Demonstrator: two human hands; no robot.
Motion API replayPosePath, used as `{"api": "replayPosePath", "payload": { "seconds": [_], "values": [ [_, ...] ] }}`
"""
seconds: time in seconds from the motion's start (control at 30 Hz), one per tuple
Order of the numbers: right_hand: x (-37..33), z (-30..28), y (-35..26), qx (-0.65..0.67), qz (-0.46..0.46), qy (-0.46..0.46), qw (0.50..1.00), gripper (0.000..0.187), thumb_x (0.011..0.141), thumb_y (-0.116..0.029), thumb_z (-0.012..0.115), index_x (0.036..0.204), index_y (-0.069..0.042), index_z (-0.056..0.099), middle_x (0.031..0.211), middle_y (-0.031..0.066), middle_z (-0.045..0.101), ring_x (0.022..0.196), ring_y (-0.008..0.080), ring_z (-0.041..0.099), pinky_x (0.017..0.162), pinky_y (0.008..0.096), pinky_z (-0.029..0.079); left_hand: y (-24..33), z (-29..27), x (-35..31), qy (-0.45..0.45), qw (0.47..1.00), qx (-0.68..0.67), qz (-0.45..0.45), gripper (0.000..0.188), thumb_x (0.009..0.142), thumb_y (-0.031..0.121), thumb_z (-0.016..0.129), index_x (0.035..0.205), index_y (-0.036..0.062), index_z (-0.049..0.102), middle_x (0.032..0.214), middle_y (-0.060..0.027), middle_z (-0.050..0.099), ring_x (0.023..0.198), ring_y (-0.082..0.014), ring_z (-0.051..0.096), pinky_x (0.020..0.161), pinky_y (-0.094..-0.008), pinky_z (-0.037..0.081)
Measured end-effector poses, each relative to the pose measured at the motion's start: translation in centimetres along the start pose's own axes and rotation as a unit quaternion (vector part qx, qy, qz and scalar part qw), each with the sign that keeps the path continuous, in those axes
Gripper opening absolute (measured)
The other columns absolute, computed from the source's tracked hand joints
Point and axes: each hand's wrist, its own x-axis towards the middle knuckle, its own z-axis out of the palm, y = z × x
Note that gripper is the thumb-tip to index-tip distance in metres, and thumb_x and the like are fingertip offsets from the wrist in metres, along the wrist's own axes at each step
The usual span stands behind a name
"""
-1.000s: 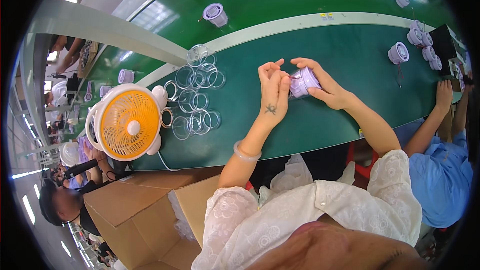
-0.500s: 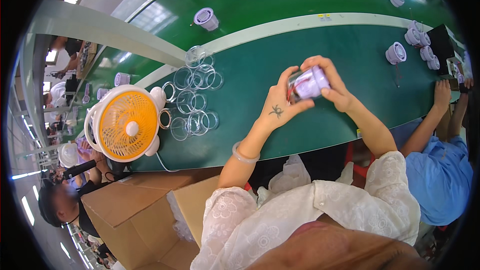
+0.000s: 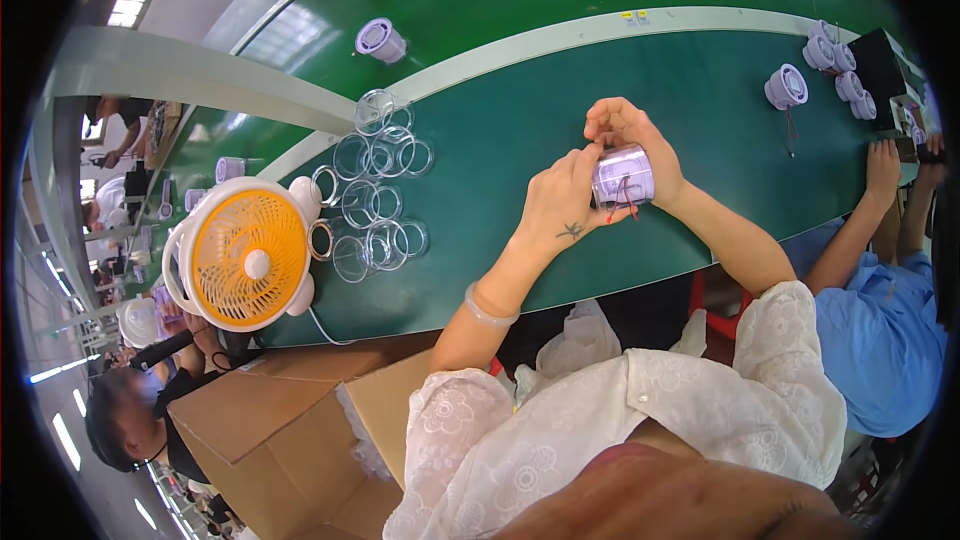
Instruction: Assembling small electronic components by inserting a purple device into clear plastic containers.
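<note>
Centrally: one lavender plastic cylinder in a clear casing [image 3: 623, 174], above the dark-green tabletop [image 3: 480, 230], gripped between curled left hand [image 3: 562, 195] and right hand [image 3: 665, 165]. Thin red wires [image 3: 626, 190], loose at near side; could snag or pull if caught under fingers.

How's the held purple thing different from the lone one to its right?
The held one is in the left hand and right hand; the table one is untouched. The held one has a clear sleeve; the table one shows none. The held one's wires bunch close; the table one's stretch away. Both are purple.
</note>
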Motion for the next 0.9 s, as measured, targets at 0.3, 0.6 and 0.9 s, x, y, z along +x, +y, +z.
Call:
{"api": "replayPosePath", "payload": {
  "seconds": [0.3, 0.6, 0.9],
  "values": [
    [-1.1, 1.6, -0.5, -0.21, -0.258, -0.063, 0.941, 0.094, 0.068, -0.074, 0.021, 0.114, 0.006, 0.034, 0.106, 0.0171, 0.047, 0.103, 0.0266, 0.046, 0.089, 0.0389, 0.034, -0.5, -1.0, 0.2, -0.12, 0.938, -0.311, -0.093, 0.054, 0.062, 0.028, 0.07, 0.092, -0.001, 0.037, 0.063, -0.0123, 0.055, 0.054, -0.0226, 0.058, 0.05, -0.0281, 0.045],
    [-0.7, 0.3, -0.9, -0.371, -0.365, -0.131, 0.844, 0.085, 0.073, -0.069, 0.022, 0.11, 0.005, 0.041, 0.106, 0.0231, 0.047, 0.097, 0.0321, 0.049, 0.083, 0.0383, 0.039, -0.3, -1.2, 0.5, -0.188, 0.899, -0.377, -0.122, 0.054, 0.067, 0.023, 0.066, 0.099, -0.0045, 0.034, 0.055, -0.0097, 0.053, 0.044, -0.0198, 0.055, 0.045, -0.0262, 0.043],
    [-0.4, -1.0, -1.5, -0.369, -0.352, -0.059, 0.858, 0.065, 0.079, -0.056, 0.031, 0.109, 0.0, 0.043, 0.112, 0.0196, 0.043, 0.099, 0.0298, 0.045, 0.081, 0.0355, 0.038, -0.3, -0.6, -0.3, -0.026, 0.974, -0.17, -0.145, 0.07, 0.052, 0.033, 0.077, 0.098, 0.0019, 0.034, 0.065, -0.0126, 0.057, 0.057, -0.0248, 0.059, 0.053, -0.029, 0.046]
  ]
}}
